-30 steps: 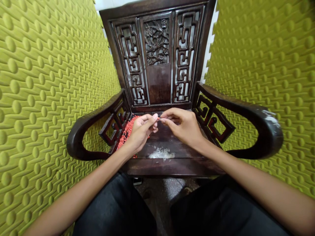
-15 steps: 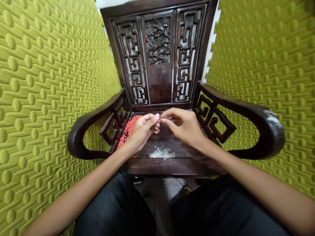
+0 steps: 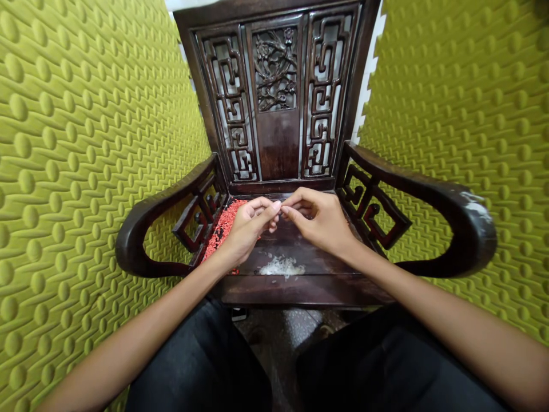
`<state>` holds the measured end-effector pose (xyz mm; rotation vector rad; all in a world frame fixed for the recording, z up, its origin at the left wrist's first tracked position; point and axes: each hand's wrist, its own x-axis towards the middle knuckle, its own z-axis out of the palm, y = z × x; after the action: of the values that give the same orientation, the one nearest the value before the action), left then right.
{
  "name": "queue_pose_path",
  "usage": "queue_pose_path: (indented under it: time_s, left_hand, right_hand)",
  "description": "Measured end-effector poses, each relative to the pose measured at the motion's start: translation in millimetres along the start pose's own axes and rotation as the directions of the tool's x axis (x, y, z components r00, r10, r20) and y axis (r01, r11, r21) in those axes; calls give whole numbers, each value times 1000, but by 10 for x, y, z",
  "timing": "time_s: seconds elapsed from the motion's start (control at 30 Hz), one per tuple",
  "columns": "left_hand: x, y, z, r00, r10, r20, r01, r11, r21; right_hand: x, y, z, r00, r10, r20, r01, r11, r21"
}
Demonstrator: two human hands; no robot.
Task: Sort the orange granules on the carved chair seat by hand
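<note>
Above the chair seat, my left hand [image 3: 255, 224] and my right hand [image 3: 316, 217] meet at the fingertips. Both are closed in a pinch, thumb against fingers. Whatever sits between the tips is too small and too covered to name. Behind and left of my left hand spreads a heap of small red pieces [image 3: 227, 222], partly hidden by that hand. A small pile of clear, whitish pieces [image 3: 281, 266] lies below the hands, close to the seat's front edge.
The dark wooden chair seat [image 3: 313, 289] has a carved backrest [image 3: 281, 143] behind it. Curved armrests stand at the left [image 3: 132, 234] and right [image 3: 476, 234]. Yellow-green padded panels [image 3: 86, 143] rise on both sides. A phone [image 3: 239, 314] shows below the seat.
My fingertips have drawn closer together, and the bit of red seen between them half a second ago is now covered. The piles look the same.
</note>
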<state>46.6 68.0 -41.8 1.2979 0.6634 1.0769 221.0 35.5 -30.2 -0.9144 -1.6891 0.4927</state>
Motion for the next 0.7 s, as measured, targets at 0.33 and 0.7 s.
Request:
queue_pose_path:
  time_s: [0.33, 0.7]
  left_hand:
    - [2, -4, 7, 997, 5, 77, 0, 998, -62]
    - [-14, -10, 3, 989, -20, 148, 45, 985, -168]
  right_hand:
    - [7, 1, 6, 1000, 4, -8, -2, 983, 182]
    - [20, 16, 62, 992, 125, -4, -114, 915, 386]
